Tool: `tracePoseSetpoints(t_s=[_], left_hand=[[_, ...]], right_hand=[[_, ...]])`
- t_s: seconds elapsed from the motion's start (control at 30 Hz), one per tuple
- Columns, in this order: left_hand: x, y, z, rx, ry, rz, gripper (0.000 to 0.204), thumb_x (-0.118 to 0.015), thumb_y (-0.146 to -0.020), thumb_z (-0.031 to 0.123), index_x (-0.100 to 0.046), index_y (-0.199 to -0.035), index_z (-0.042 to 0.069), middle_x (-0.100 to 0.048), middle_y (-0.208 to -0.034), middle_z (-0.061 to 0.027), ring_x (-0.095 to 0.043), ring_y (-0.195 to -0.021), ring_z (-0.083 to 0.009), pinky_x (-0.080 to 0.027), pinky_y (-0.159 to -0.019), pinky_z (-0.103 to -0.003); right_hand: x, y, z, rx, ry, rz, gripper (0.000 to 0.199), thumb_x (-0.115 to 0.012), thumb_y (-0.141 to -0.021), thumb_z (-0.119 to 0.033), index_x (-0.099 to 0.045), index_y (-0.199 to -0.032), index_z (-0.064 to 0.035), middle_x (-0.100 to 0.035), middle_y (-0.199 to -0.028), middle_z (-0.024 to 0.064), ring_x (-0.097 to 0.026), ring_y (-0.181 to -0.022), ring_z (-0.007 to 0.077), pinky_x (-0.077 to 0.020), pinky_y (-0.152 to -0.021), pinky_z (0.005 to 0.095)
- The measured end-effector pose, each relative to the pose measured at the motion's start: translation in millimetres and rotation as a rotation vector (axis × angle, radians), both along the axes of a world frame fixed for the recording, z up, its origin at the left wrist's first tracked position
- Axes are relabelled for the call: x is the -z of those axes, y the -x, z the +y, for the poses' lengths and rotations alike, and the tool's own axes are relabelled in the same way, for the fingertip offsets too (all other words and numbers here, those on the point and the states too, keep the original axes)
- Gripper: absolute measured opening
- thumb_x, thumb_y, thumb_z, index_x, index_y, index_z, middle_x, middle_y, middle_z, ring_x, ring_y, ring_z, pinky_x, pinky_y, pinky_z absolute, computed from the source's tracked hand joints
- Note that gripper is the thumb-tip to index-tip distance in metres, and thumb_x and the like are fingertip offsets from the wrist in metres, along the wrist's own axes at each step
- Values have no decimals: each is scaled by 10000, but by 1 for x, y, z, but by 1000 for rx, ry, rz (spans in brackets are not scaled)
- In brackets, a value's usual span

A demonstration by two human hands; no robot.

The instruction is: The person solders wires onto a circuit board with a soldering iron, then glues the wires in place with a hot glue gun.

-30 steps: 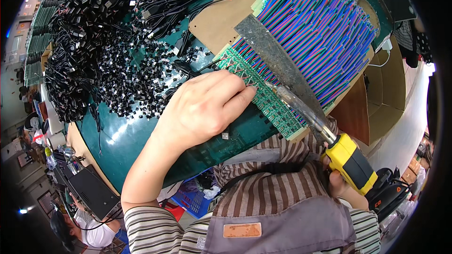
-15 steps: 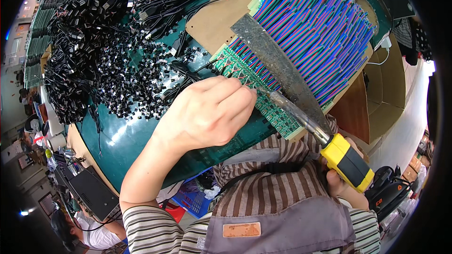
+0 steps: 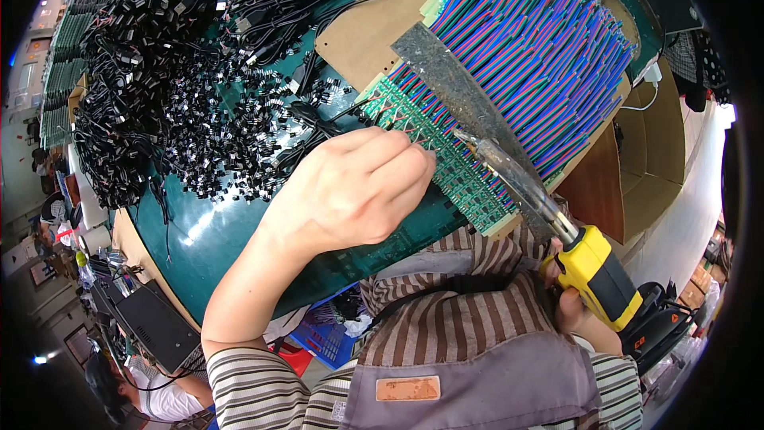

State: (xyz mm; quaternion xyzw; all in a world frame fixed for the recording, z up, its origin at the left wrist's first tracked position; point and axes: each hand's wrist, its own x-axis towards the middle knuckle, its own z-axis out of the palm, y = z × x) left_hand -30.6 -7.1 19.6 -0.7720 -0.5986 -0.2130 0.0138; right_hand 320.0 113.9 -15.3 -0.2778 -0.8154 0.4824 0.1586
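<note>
The left hand (image 3: 354, 191) reaches in from the lower left, forearm angled up across the dark green surface (image 3: 207, 231), knuckles up and fingers curled, their tips pressed down at the near edge of the green circuit boards (image 3: 446, 159). Whether it pinches anything there I cannot tell. The right hand (image 3: 569, 302) sits low at the right, mostly hidden, closed round the yellow handle of a soldering iron (image 3: 549, 215) whose long barrel slants up-left, its tip at the boards just beside the left fingertips. Striped wires (image 3: 533, 40) lie in rows beyond. Black cables (image 3: 151, 87) heap at the left.
</note>
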Motion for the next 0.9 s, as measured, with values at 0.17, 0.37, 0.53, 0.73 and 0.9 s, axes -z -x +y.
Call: tracePoseSetpoints(t_s=[0.17, 0.37, 0.53, 0.73, 0.9], left_hand=[[0, 0, -1, 1, -7, -4, 245, -690, -688, 35, -675, -922, -35, -581, -821, -63, -601, -717, -191, -541, -620, -296], [1, -2, -3, 7, -24, 59, 260, -687, -676, 40, -682, -926, -30, -589, -838, -68, -610, -735, -194, -541, -625, -309], [-4, 14, 3, -4, -17, -114, 223, -718, -689, 30, -712, -911, 11, -640, -823, -52, -624, -708, -192, -529, -612, -308], [12, 65, 45, -573, -190, -272, 188, -729, -796, 123, -725, -968, 48, -673, -967, -124, -677, -831, -286, -545, -741, -340], [25, 81, 65, -582, -160, -359, 158, -738, -799, 124, -732, -936, 46, -684, -881, -105, -685, -795, -262, -532, -716, -331]], right_hand=[[-9, 8, 2, 9, 96, 12, 504, -627, -837, -462, -643, -979, 21, -637, -912, 140, -628, -796, 275, -499, -716, 363], [-13, 23, -1, 73, 196, 94, 468, -625, -858, -458, -647, -929, 4, -590, -782, 77, -564, -657, 179, -430, -605, 289], [-10, 22, -1, 109, 228, 118, 475, -625, -864, -482, -636, -885, -7, -587, -763, 70, -559, -638, 168, -417, -586, 281], [2, -4, 3, -45, 280, -70, 949, -503, -873, -717, -345, -1420, 42, -477, -897, 2, -468, -705, 109, -390, -643, 243], [5, -4, 3, -22, 289, -62, 942, -500, -870, -723, -354, -1416, 30, -472, -892, 2, -466, -700, 108, -391, -642, 252]])
